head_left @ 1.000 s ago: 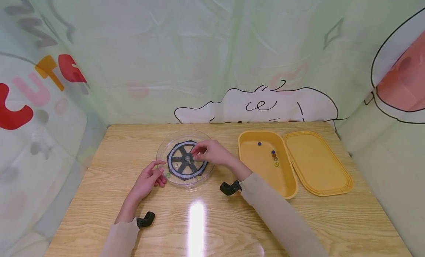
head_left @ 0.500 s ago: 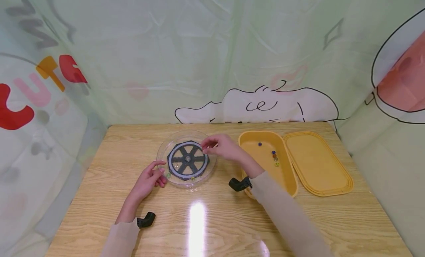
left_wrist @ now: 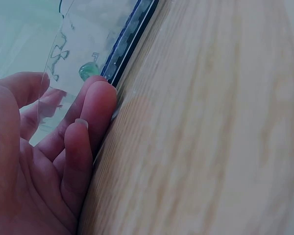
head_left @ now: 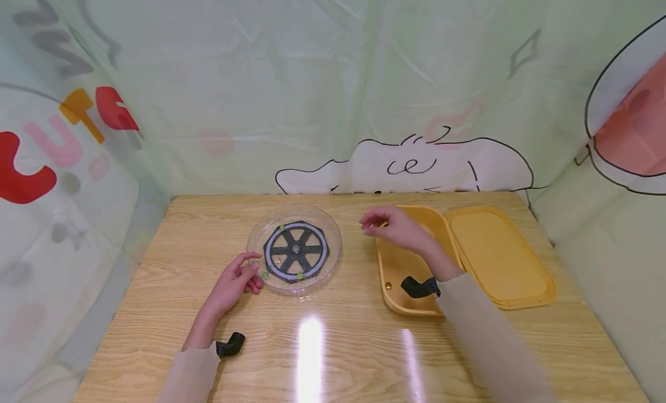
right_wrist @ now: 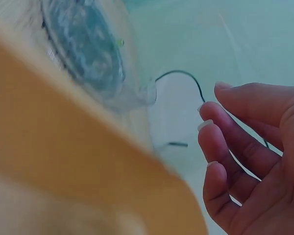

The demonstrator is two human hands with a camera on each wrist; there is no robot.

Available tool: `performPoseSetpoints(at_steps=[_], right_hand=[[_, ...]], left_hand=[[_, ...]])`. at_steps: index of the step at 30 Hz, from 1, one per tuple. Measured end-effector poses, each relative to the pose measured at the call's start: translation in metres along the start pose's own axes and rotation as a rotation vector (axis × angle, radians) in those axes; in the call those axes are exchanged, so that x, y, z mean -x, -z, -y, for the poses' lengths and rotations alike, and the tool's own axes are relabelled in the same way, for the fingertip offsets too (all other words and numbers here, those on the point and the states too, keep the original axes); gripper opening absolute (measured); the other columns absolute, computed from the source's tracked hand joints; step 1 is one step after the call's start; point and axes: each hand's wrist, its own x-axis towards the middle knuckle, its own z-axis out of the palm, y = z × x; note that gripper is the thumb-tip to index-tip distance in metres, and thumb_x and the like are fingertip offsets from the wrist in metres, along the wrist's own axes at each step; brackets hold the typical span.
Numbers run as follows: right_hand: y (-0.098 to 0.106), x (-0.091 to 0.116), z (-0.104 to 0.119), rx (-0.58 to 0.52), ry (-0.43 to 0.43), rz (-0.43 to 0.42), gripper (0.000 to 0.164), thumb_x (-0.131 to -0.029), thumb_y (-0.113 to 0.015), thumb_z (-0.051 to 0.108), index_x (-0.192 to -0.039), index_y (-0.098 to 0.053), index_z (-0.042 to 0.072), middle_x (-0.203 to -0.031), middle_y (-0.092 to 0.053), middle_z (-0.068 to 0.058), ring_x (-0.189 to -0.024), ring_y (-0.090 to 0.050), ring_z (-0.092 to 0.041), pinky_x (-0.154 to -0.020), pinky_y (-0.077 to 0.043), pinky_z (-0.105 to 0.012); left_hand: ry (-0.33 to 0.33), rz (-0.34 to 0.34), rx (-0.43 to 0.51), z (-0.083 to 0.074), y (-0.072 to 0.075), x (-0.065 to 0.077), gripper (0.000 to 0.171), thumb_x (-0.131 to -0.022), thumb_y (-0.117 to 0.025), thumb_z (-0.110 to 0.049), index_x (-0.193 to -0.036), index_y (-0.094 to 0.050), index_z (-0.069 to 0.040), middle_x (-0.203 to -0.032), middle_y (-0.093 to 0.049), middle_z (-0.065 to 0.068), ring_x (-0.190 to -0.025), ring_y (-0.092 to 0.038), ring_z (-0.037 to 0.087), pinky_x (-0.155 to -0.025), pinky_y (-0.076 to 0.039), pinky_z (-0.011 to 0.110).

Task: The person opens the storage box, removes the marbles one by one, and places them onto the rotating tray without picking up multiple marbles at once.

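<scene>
In the head view my left hand (head_left: 236,281) is at the left rim of a clear round dish (head_left: 333,270). Its fingers curl at the rim, and the left wrist view has fingertips on both sides of the transparent wall. A dark six-spoked wheel (head_left: 296,250) with a pale ring shows within the dish. Around it lie several marbles, including a green marble (left_wrist: 89,71) by the left fingers. Over the left edge of a yellow bin (head_left: 387,264) is my right hand (head_left: 398,226), its loosely bent fingers holding nothing in the right wrist view.
One orange-brown marble (head_left: 388,285) sits in the bin's near left corner; the right arm covers much of the bin. A yellow lid (head_left: 502,255) lies against its right side. Behind the wooden table (head_left: 208,229) hangs a printed curtain (head_left: 312,102).
My right hand has moved from over the dish rightward to the bin. Marbles in the dish have shifted, one now at its far left part. The left hand has stayed at the rim.
</scene>
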Motion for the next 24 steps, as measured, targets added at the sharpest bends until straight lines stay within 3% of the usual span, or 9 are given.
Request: performPoseSetpoints(at_steps=[6,10,16,24], right_hand=[[0.013,0.018,-0.030,0.017,0.015,-0.027,0.017,-0.090,-0.072,0.004,-0.106,-0.072,0.001,-0.096,-0.072,-0.005,-0.087,-0.061,-0.021,-0.075,-0.049,-0.027],[0.018,0.026,-0.043,0.035,0.018,-0.003,0.016,-0.088,-0.073,0.002,-0.105,-0.073,0.002,-0.094,-0.072,-0.005,-0.085,-0.061,-0.020,-0.074,-0.048,-0.026],[0.022,0.034,-0.045,0.017,0.021,0.097,0.015,-0.087,-0.074,0.000,-0.102,-0.071,-0.004,-0.095,-0.072,-0.012,-0.084,-0.062,-0.024,-0.072,-0.049,-0.027],[0.020,0.037,-0.063,0.051,0.006,0.306,0.015,-0.086,-0.078,0.008,-0.100,-0.076,0.006,-0.095,-0.072,-0.003,-0.083,-0.060,-0.017,-0.076,-0.049,-0.026]], left_hand=[[0.003,-0.003,-0.001,0.000,-0.001,0.000,0.034,-0.106,-0.048,-0.013,-0.137,-0.049,0.000,-0.079,-0.067,0.018,-0.065,-0.066,0.028,-0.061,-0.050,0.027],[0.010,-0.002,0.000,0.001,-0.001,0.000,0.034,-0.106,-0.048,-0.013,-0.138,-0.049,-0.001,-0.079,-0.067,0.017,-0.066,-0.066,0.029,-0.061,-0.050,0.027],[0.004,-0.002,0.000,0.001,0.000,0.000,0.034,-0.106,-0.048,-0.014,-0.138,-0.049,-0.001,-0.079,-0.067,0.017,-0.066,-0.066,0.029,-0.061,-0.050,0.027],[0.021,0.000,-0.003,0.001,-0.001,-0.001,0.034,-0.106,-0.048,-0.015,-0.138,-0.049,-0.001,-0.079,-0.068,0.014,-0.066,-0.065,0.026,-0.063,-0.051,0.028]])
